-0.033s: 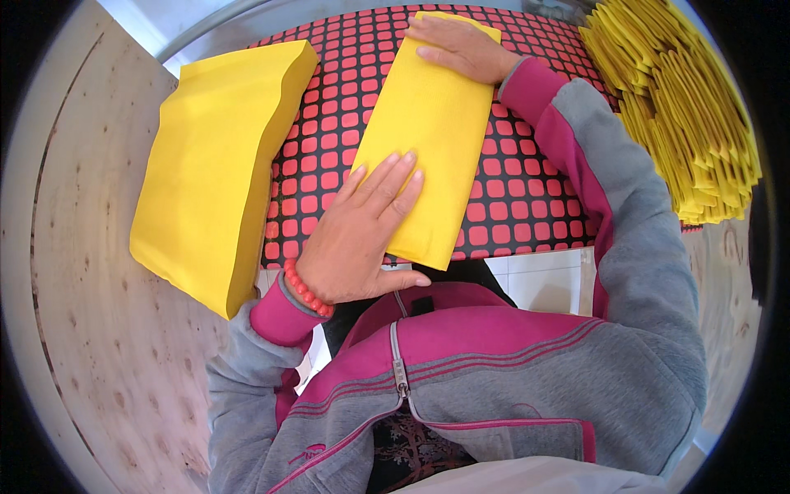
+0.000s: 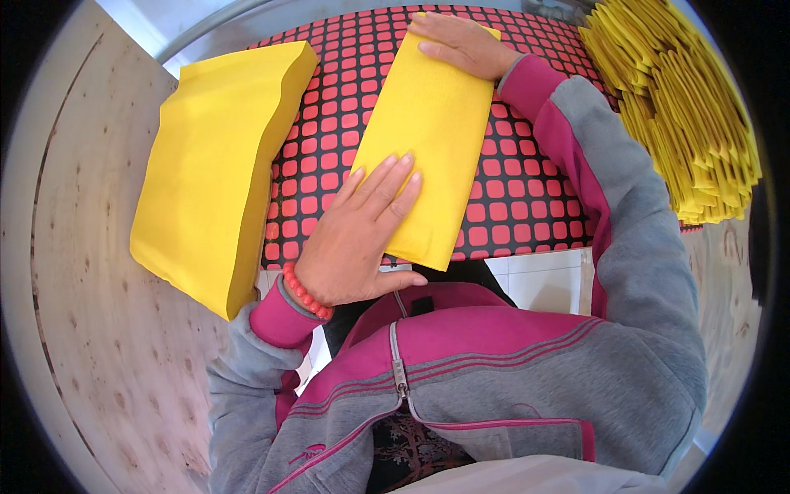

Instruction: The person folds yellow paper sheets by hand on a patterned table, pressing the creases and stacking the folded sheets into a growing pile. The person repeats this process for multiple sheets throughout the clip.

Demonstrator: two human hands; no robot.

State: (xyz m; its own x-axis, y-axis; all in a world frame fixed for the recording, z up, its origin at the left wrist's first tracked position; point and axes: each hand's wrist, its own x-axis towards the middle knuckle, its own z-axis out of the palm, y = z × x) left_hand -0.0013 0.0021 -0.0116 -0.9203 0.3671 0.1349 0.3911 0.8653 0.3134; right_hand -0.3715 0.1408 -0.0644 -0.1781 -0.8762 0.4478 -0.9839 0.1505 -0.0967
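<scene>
A folded yellow cloth (image 2: pixel 436 115), long and flat, lies at a slant on a red-and-black checked tabletop (image 2: pixel 527 189). My left hand (image 2: pixel 358 230) rests flat on its near left part, fingers stretched and thumb held out to the side past the cloth. At the far end, my right hand (image 2: pixel 465 45) lies across the cloth with its fingers extended over the top edge. Neither hand grips anything. To the left stands a thick stack of yellow cloth (image 2: pixel 214 165) with smooth, even sides, apart from both hands.
Many folded yellow pieces (image 2: pixel 683 115) are piled in bundles at the far right, beyond my right forearm. A pale wooden board (image 2: pixel 99 272) runs along the left side. A metal rail (image 2: pixel 197 33) curves behind the table. White floor tiles (image 2: pixel 543 280) show below its near edge.
Both hands have shifted only very slightly on the folded cloth. The cloth and the stacks have stayed in place.
</scene>
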